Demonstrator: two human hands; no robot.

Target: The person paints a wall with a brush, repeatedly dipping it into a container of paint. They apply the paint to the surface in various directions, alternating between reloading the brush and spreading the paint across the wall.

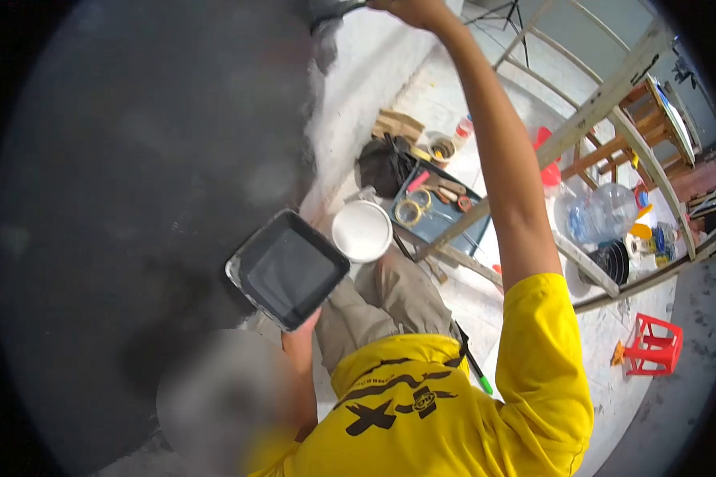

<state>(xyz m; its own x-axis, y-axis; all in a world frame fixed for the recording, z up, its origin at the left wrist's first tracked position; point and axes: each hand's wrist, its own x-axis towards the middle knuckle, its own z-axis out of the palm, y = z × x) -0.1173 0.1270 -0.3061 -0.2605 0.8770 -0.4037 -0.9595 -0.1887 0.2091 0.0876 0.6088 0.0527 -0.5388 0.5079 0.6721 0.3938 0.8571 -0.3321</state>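
In the head view my left hand [313, 319] grips a square paint tray [290, 270] from below, its fingers mostly hidden under it. Dark grey paint lies in the tray and streaks its pale rim. High up, my right arm reaches to the top edge, where my right hand [412, 11] is closed around a grey painting tool [332, 9], partly cut off by the frame. This tool overlaps the ragged border between the dark grey painted wall [159, 159] and a whitish strip [358, 71].
A white round bucket [362, 231] stands beside the tray. On the floor are a black bag [383, 165] and a blue tray [441, 211] with tape rolls and tools. A ladder-like frame [605, 107], large clear bottles [612, 208] and a red stool [655, 346] are at right.
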